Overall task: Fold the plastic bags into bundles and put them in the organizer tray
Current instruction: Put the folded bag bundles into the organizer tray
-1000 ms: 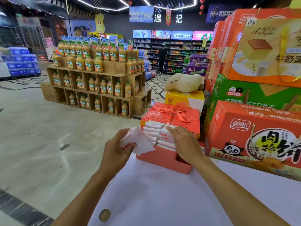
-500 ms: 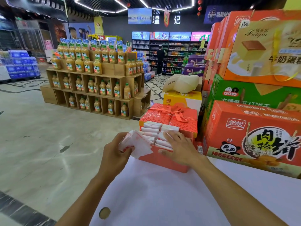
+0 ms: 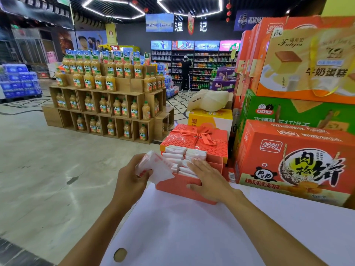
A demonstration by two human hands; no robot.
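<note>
Just left of the frame's centre, the left hand (image 3: 130, 179) is gripping a folded plastic bag (image 3: 155, 167), fingers curled round it, holding it against the left end of the orange organizer tray (image 3: 172, 186). The right hand (image 3: 209, 179) is lying with straight fingers on the bundles (image 3: 176, 155) packed upright inside, thumb touching the tray's front wall. The tray is sitting at the white table's (image 3: 182, 227) far edge, below a red gift box (image 3: 196, 138).
</note>
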